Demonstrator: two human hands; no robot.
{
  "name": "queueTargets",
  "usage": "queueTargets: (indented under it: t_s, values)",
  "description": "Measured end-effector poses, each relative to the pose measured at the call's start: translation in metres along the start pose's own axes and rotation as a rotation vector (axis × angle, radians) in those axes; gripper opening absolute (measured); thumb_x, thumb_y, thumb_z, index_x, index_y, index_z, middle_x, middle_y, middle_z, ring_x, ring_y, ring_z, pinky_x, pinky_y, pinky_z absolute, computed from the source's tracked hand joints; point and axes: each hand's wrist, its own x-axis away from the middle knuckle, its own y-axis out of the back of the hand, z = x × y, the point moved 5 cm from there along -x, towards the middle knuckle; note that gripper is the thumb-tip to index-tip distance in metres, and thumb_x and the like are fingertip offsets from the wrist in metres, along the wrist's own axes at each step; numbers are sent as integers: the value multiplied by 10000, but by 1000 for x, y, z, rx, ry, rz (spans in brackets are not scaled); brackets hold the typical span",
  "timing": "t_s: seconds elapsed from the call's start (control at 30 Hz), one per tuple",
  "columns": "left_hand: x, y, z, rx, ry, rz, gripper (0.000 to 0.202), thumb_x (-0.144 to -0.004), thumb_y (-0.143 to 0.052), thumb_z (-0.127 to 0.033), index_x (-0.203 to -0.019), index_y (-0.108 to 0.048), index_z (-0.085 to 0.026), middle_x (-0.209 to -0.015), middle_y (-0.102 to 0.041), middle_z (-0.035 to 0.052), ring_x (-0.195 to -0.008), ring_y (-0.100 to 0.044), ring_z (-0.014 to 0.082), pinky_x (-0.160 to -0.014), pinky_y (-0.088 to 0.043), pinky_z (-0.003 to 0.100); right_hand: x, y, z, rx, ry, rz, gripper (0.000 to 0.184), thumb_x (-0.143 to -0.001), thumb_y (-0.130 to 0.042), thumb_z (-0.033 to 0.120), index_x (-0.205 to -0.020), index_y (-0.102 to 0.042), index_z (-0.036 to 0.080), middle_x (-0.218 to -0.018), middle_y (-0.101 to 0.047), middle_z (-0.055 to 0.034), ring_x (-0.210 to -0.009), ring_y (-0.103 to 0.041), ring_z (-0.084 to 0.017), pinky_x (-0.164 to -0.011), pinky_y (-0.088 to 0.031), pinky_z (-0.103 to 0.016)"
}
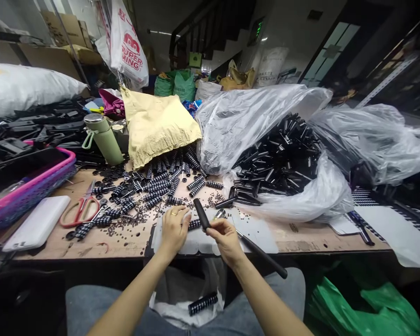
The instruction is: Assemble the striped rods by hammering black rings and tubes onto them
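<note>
My right hand (226,238) pinches a short black plastic tube (201,213) between thumb and fingers, its far end tilted up to the left. Just left of it, my left hand (175,228) is palm down with fingers curled, a ring on one finger. A black ribbed roller with pale bands (194,225) extends from under its thumb; the rest is hidden. Under both hands lies a whitish sheet (245,233). A tool with a metal shaft and long black grip (266,259) lies beside my right hand, its grip overhanging the table edge. Another ribbed roller (203,304) rests on white material at my lap.
Many ribbed rollers (157,189) and tiny dark rings cover the table's middle. Red scissors (80,211), a white box-like object (38,221) and a pink-rimmed basket (66,161) sit left, near a green flask (105,140). Behind stand a yellow sack (161,123) and a plastic bag (245,126) spilling black parts.
</note>
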Motion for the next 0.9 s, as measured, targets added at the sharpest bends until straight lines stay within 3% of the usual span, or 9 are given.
queueTargets:
  t_s: [0.07,0.13,0.23,0.3,0.37,0.5,0.6,0.77,0.9]
  values:
    - [-2,1,1,256,143,41,254,-792,-474,-363,-809,-618,-154,-841,-602,62,-846,-517,193,-767,-399,340,4,-7,-3,78,-4,77,197,-598,-721,278,-691,-571,190,-701,-621,8,-650,-599,-140,-646,-493,-288]
    - [-2,-1,-1,521,326,93,271,-729,-545,-400,-687,-586,-136,-627,-556,10,-594,-501,127,-566,-403,249,6,-14,6,310,97,144,197,-629,-688,298,-758,-584,190,-790,-623,-27,-740,-597,-169,-707,-489,-328]
    - [3,-4,-12,646,450,180,273,-638,-636,-383,-595,-540,-131,-512,-478,-35,-462,-417,77,-459,-327,199,10,-28,34,776,369,229,567,-596,-692,291,-1119,-491,201,-1186,-481,-104,-1101,-443,-242,-928,-371,-416]
    - [9,-5,-19,568,384,261,255,-664,-619,-365,-594,-541,-133,-533,-497,-22,-499,-448,92,-487,-346,205,13,-35,45,1002,440,332,824,-553,-700,260,-1281,-317,207,-1335,-305,-108,-1224,-288,-257,-1008,-271,-430]
    - [18,0,-23,377,244,271,236,-754,-524,-358,-682,-573,-138,-644,-556,19,-613,-507,132,-568,-391,238,17,-34,49,1113,415,385,898,-538,-673,221,-1320,-231,200,-1343,-274,-110,-1237,-262,-254,-1017,-263,-416]
    - [35,14,-19,-259,-67,180,260,-800,-477,-309,-1001,-569,-173,-1007,-561,108,-939,-480,248,-768,-383,376,26,-6,44,1206,329,264,935,-546,-632,252,-1335,-138,169,-1330,-278,-137,-1240,-252,-274,-1008,-267,-437]
    - [41,4,-20,-539,-235,243,315,-792,-498,-267,-1096,-522,-189,-1078,-540,119,-992,-453,278,-781,-372,416,35,17,29,1303,250,221,914,-566,-619,292,-1334,-136,177,-1324,-292,-134,-1236,-259,-279,-994,-271,-450]
    - [34,-36,-29,-592,-421,421,358,-816,-409,-117,-1165,-462,-174,-888,-577,94,-843,-525,224,-731,-416,384,43,28,11,1499,152,172,917,-549,-629,281,-1337,-170,199,-1336,-277,-137,-1224,-267,-306,-971,-267,-468]
    - [21,-30,-21,-294,-228,276,342,-855,-346,-170,-1181,-446,-142,-1021,-540,127,-883,-535,199,-737,-445,335,45,24,14,1579,129,67,897,-516,-692,370,-1296,-294,177,-1280,-343,-170,-1159,-327,-360,-932,-274,-513]
